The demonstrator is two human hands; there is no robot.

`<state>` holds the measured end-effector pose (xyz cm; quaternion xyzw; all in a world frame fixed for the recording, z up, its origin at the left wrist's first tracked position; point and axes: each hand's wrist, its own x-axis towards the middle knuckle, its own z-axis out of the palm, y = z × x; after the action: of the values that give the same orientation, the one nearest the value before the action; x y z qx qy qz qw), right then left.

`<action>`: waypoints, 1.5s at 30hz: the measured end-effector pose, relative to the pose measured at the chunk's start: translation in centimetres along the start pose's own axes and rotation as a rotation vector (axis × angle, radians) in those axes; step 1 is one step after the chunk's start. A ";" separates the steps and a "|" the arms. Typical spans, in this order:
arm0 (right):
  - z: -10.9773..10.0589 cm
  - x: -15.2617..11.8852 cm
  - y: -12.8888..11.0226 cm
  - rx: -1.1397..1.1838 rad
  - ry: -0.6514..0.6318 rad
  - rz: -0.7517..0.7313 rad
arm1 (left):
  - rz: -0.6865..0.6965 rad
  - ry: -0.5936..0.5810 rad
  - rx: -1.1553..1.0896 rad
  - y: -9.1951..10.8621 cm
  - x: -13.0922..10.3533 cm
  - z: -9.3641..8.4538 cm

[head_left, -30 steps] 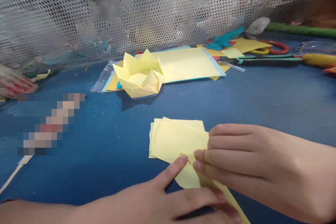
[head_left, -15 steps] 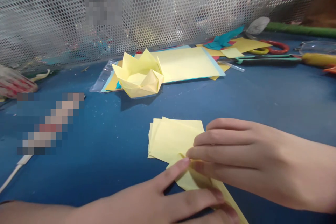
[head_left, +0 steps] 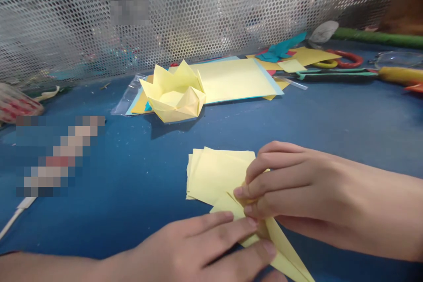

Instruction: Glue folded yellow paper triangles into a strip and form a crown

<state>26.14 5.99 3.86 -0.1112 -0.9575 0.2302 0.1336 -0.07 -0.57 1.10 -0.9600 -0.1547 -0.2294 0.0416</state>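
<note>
A partly folded yellow paper (head_left: 286, 251) lies at the bottom centre, its long pointed end toward the lower right. My right hand (head_left: 307, 189) has its fingers bent together on the paper's upper part, pinching it. My left hand (head_left: 205, 242) lies across the paper from the lower left, fingers spread and fingertips pressing on it. Several yellow sheets (head_left: 216, 172) are stacked just beyond, and the folded paper overlaps their lower edge. The part of the paper beneath my fingers is hidden.
A yellow folded paper bowl (head_left: 176, 97) with pointed edges stands by large coloured sheets (head_left: 234, 79). Scissors (head_left: 337, 75), a green stick (head_left: 380, 37) and paper pieces lie at the back right. A white cable (head_left: 13, 222) is at left, a perforated metal screen (head_left: 205, 13) behind.
My left fingers have shifted and now lie flatter across the paper. My right fingers have curled more, and more of the paper's long pointed end shows.
</note>
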 end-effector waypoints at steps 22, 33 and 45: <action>0.7 -0.3 -0.5 0.057 0.111 0.060 | -0.238 0.006 -0.042 -0.1 -1.8 0.9; -0.9 -0.3 0.9 0.097 0.088 0.135 | -0.176 0.181 -0.078 -0.7 -0.8 0.7; -0.3 -0.2 0.8 -0.134 0.253 -0.098 | -0.235 0.222 -0.056 -0.2 -0.8 1.1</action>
<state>26.55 6.77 3.70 -0.1012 -0.9505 0.1434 0.2563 -0.36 -0.46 -0.26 -0.9049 -0.2542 -0.3414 0.0046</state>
